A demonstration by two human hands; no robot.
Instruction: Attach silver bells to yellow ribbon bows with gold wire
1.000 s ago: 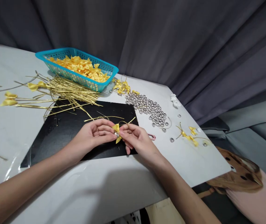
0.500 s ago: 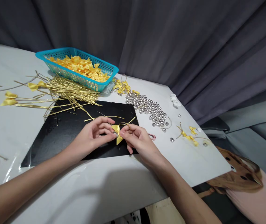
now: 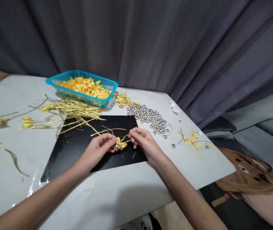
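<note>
My left hand (image 3: 104, 143) pinches a yellow ribbon bow (image 3: 122, 144) between thumb and fingers. A small round silver bell (image 3: 117, 147) sits at the bow's near left side, by my thumb tip. Just right of the bow, my right hand (image 3: 141, 139) has its thumb and fingertips closed on a thin gold tie (image 3: 125, 136) that runs from the bow. Both hands are above a black board (image 3: 74, 153). How the tie passes around the bow and bell is too small to make out.
A blue basket (image 3: 114, 86) of yellow bows stands at the back, with a heap of gold ties (image 3: 79, 108) before it. Many silver bells (image 3: 151, 116) lie right of the board. Finished-looking yellow bows (image 3: 191, 142) lie near the table's (image 3: 213, 169) right edge.
My right hand has drawn away from the bow to the right, fingers now on the gold tie. The bow has turned in my left hand. The view has tilted upward.
</note>
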